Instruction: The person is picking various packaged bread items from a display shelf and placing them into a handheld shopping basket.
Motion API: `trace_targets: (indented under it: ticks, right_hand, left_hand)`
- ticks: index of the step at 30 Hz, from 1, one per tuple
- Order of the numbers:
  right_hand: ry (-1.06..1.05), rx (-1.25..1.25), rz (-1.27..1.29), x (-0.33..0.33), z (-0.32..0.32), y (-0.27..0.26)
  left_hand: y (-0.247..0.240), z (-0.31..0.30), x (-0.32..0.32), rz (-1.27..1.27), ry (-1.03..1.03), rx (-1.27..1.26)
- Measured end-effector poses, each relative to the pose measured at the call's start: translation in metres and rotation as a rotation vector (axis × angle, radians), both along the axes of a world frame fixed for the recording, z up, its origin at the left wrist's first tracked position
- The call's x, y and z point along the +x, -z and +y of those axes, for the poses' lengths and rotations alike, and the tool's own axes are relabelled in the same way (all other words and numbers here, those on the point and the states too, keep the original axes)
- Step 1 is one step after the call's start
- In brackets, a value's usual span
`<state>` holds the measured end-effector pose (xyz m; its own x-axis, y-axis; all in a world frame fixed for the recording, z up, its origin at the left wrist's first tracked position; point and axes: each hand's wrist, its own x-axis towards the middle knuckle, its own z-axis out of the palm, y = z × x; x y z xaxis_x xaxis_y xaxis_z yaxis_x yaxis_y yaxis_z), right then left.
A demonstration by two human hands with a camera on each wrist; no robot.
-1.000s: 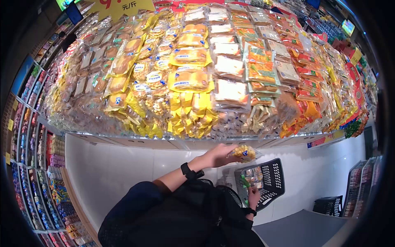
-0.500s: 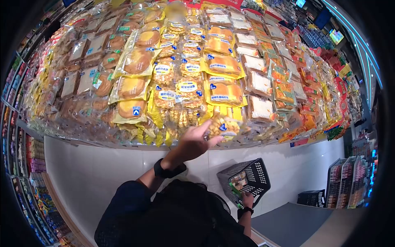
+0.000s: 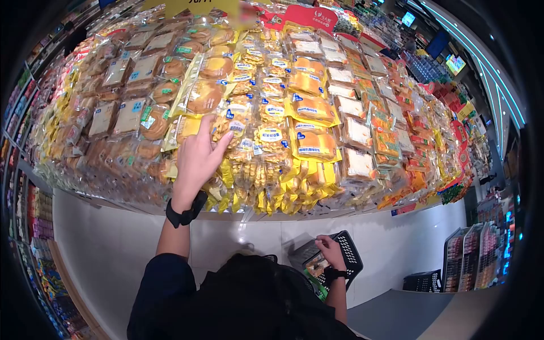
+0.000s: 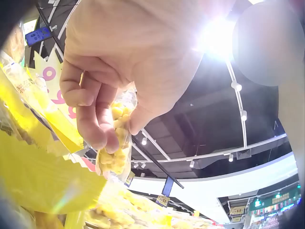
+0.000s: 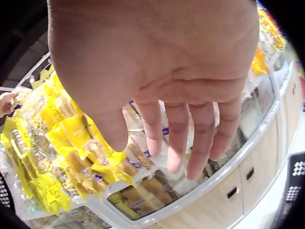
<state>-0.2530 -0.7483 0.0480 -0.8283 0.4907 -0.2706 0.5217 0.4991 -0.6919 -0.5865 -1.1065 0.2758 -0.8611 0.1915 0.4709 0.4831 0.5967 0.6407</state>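
Note:
My left hand (image 3: 197, 157) reaches over the stacked display and pinches a clear-wrapped pack of golden waffle-like pastries (image 3: 231, 127). In the left wrist view the thumb and fingers close on this pack (image 4: 116, 157), which stands on edge between them. Similar pastry packs (image 3: 272, 136) are heaped to its right, with round buns in yellow wrappers (image 3: 205, 96) just beyond the fingers. Lower right, my right hand (image 3: 330, 252) hovers over a dark basket (image 3: 352, 258). The right wrist view shows its fingers (image 5: 177, 138) loosely extended, holding nothing.
Packed breads and a green-edged wrapper (image 3: 316, 283) lie in the basket. White-topped cake packs (image 3: 358, 161) fill the display's right half. Filled shelves (image 3: 28, 249) run along the left, and another dark basket (image 3: 422, 281) stands at the right by a rack (image 3: 470, 255).
The left hand has carried the pastry pack up from in front of the display, then left across it. The right hand has risen off the green wrapper and out of the basket.

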Motion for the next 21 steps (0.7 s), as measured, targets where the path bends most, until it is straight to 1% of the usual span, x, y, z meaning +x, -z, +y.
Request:
trace_targets:
  ticks: [1,2,3,5,6,7,9,10,12,13,15,16,17,18,19,21]
  right_hand:
    - [-0.092,0.049,-0.010,-0.013,-0.002,-0.007]
    - [-0.125,0.002,-0.069,-0.023,-0.001,-0.009]
    - [-0.119,0.002,-0.067,-0.036,-0.008,-0.021]
    - [-0.314,0.017,-0.211,-0.063,-0.031,-0.065]
    - [-0.368,0.030,-0.222,-0.077,-0.040,-0.086]
    - [-0.362,0.030,-0.221,-0.090,-0.047,-0.101]
    - [-0.559,0.156,-0.108,-0.113,-0.058,-0.126]
    - [-0.553,0.156,-0.107,-0.121,-0.065,-0.139]
    - [-0.661,-0.079,0.050,-0.134,-0.081,-0.168]
    - [-0.656,-0.078,0.052,-0.140,-0.089,-0.182]
    - [-0.816,-0.041,0.047,-0.157,-0.101,-0.211]
    - [-0.814,-0.036,0.053,-0.166,-0.108,-0.221]
    - [-0.795,-0.017,0.171,-0.174,-0.114,-0.230]
    - [-0.775,0.003,0.288,-0.183,-0.119,-0.236]
    - [-0.774,0.008,0.294,-0.191,-0.122,-0.238]
    - [-0.695,0.097,0.541,-0.207,-0.127,-0.236]
  left_hand:
    - [-0.002,0.000,-0.002,0.001,-0.005,0.007]
    - [-0.005,0.001,-0.003,-0.085,0.004,0.030]
    - [-0.007,0.001,-0.006,-0.166,0.020,0.050]
    - [0.005,0.002,-0.018,-0.137,0.050,0.003]
    - [0.009,0.003,-0.023,-0.110,0.074,-0.043]
    - [0.005,0.004,-0.025,-0.108,0.080,-0.043]
    - [-0.007,0.008,-0.025,0.015,0.019,-0.220]
    - [-0.007,0.011,-0.025,0.017,0.025,-0.220]
    - [-0.005,0.015,-0.024,0.139,-0.023,-0.442]
    - [-0.005,0.016,-0.022,0.142,-0.018,-0.441]
    - [-0.005,0.017,-0.021,0.154,-0.019,-0.442]
    - [-0.006,0.017,-0.021,0.169,-0.024,-0.413]
    - [-0.007,0.017,-0.022,0.177,-0.024,-0.411]
    - [-0.007,0.018,-0.023,0.139,0.019,-0.401]
    - [-0.007,0.019,-0.024,0.101,0.062,-0.392]
    - [-0.001,0.023,-0.021,0.108,0.082,-0.371]
